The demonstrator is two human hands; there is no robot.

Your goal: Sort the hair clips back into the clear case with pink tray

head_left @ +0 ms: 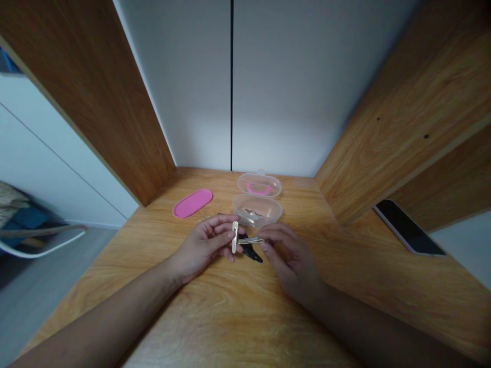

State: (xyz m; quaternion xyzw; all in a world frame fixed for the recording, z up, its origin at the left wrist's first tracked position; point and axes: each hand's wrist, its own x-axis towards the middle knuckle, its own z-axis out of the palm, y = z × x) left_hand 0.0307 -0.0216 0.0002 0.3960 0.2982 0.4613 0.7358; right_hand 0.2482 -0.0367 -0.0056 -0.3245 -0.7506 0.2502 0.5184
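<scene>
Between the thumb and fingers of my left hand (pixel 212 238) stands a pale gold hair clip (pixel 235 237), held upright. My right hand (pixel 288 255) pinches a second metallic hair clip (pixel 250 240), which lies level and points at the first one. The tips of the two clips are close together; whether they touch I cannot tell. Under and behind them a black hair clip (pixel 251 251) rests on the wooden table, partly hidden by my fingers. Just beyond my hands sits a clear plastic case (pixel 276 209) with a few small metallic items inside.
The case's clear lid (pixel 241 180) is tipped back and has a pink handle (pixel 259 189). A pink oval tray (pixel 192 203) lies at the left. Small items are half hidden behind my left hand. To the right, a phone (pixel 406 225) lies beside the wooden panel (pixel 383 133).
</scene>
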